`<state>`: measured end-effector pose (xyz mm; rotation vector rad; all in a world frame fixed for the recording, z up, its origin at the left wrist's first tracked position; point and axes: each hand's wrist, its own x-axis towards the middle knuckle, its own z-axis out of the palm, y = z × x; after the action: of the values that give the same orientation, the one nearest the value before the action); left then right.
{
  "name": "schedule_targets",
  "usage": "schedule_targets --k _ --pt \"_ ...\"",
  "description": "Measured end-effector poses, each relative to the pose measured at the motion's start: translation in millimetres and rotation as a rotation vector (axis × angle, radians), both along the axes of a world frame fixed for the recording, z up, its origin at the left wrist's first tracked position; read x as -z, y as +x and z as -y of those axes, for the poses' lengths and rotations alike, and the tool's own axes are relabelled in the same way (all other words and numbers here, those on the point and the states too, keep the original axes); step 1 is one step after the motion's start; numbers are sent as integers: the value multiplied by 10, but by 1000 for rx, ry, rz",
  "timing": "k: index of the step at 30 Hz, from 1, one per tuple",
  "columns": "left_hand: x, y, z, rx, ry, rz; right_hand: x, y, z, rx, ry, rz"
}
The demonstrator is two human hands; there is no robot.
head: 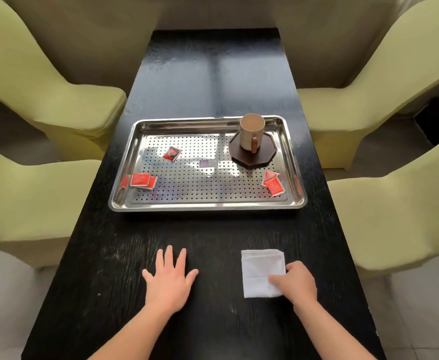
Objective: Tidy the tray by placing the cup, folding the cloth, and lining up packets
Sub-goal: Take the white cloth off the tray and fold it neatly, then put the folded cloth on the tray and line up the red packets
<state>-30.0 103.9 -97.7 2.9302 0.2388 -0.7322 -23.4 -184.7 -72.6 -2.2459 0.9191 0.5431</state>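
Note:
A perforated steel tray (208,205) lies on the black table. In its far right corner a beige cup (250,131) with a brown handle stands on a dark octagonal coaster (265,154). Red packets lie scattered in the tray: one at the upper left (172,153), a pair at the left (143,180), a pair at the right (272,183), and a greyish packet (208,163) in the middle. A folded white cloth (258,268) lies on the table in front of the tray. My right hand (296,283) grips its near right corner. My left hand (170,276) rests flat on the table, fingers spread.
Light green covered chairs stand on both sides of the table, two to the left (44,100) and two to the right (394,87). The black table (213,74) stretches beyond the tray toward a beige wall.

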Motion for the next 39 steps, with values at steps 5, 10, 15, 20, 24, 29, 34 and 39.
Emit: schedule_targets --k 5,10,15,20,24,29,34,39 --pt "-69 145 -385 -53 20 29 -78 4 -116 224 363 94" --pt "-111 299 -811 -101 11 67 -343 171 -381 179 459 169" --pt "-76 478 -1202 -137 1 96 -684 626 -834 96 536 253" --pt "2 632 -1450 -211 30 93 -838 1317 -1285 98 687 286" --pt "138 726 -1560 -327 50 147 -759 1970 -1558 72 724 296" --pt "354 961 -1587 -441 47 211 -495 2836 -1704 114 709 276" --pt "541 967 -1576 -464 99 267 -250 3467 -1863 228 757 260" --pt "603 990 -1578 -467 137 292 -122 3861 -2060 209 751 267"
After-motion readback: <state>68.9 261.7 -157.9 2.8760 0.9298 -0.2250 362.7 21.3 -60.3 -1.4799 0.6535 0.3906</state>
